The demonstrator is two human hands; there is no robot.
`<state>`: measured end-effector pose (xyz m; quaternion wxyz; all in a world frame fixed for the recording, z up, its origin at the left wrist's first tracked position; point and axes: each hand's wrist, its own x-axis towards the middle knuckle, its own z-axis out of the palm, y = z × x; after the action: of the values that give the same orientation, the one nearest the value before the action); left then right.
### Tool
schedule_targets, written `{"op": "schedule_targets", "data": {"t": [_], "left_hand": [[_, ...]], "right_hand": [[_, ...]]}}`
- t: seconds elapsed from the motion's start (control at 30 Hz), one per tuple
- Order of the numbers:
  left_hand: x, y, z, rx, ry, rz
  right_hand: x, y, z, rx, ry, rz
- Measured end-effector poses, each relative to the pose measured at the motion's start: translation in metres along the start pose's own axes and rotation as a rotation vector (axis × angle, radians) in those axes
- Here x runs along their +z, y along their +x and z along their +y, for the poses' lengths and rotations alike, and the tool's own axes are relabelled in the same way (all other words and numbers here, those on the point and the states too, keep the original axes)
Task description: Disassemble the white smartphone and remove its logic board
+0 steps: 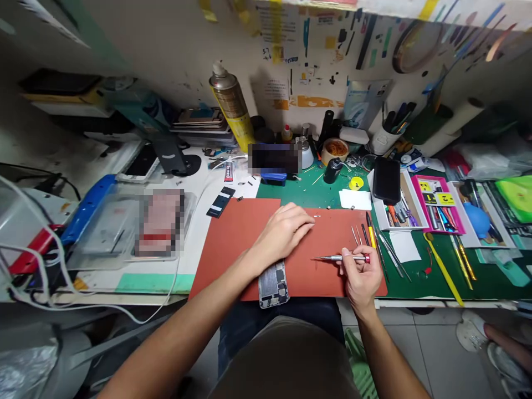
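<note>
Phone (273, 287) overhangs mat (239, 249) edge; right fingers (349, 267) clamp screwdriver (333, 258), tip clear; left fingers (300, 221): can't tell.

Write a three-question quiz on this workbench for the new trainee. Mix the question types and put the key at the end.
1. Multiple choice: what does the right hand hold?
A) tweezers
B) a screwdriver
C) a paintbrush
2. True or false: the opened phone lies at the far edge of the brown mat.
3. Fill in the missing word: the blue bulb sits in the box just to the right of the ____ box.

Key:
1. B
2. False: it lies at the near edge.
3. pink
</note>
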<state>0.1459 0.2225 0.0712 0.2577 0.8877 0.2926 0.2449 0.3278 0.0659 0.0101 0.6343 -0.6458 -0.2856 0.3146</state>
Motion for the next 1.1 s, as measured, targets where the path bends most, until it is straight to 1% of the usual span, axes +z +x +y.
{"op": "schedule_targets", "data": {"t": [0.13,0.23,0.3,0.4,0.57,0.67,0.8,0.97,1.1], "left_hand": [[0.028,0.038,0.002,0.042,0.104,-0.142],[0.045,0.054,0.003,0.077,0.199,-0.224],[0.052,0.061,0.002,0.092,0.237,-0.257],[0.052,0.071,-0.002,0.121,0.261,-0.297],[0.039,0.091,-0.009,0.21,0.252,-0.393],[0.036,0.101,-0.014,0.246,0.246,-0.408],[0.041,0.106,-0.018,0.232,0.241,-0.424],[0.049,0.106,-0.02,0.236,0.231,-0.464],[0.054,0.104,-0.02,0.202,0.187,-0.452]], "right_hand": [[0.0,0.0,0.002,0.02,-0.026,0.012],[0.001,0.0,0.004,0.017,-0.028,0.02],[0.001,0.001,0.005,0.012,-0.03,0.034],[0.001,0.002,0.005,0.003,-0.034,0.04],[0.002,0.002,0.003,-0.026,-0.035,0.036],[0.002,0.001,0.0,-0.03,-0.057,0.031],[0.002,0.001,-0.002,-0.022,-0.092,0.017],[0.002,0.001,-0.002,-0.025,-0.11,0.018],[0.001,0.001,-0.003,-0.054,-0.143,0.027]]}}
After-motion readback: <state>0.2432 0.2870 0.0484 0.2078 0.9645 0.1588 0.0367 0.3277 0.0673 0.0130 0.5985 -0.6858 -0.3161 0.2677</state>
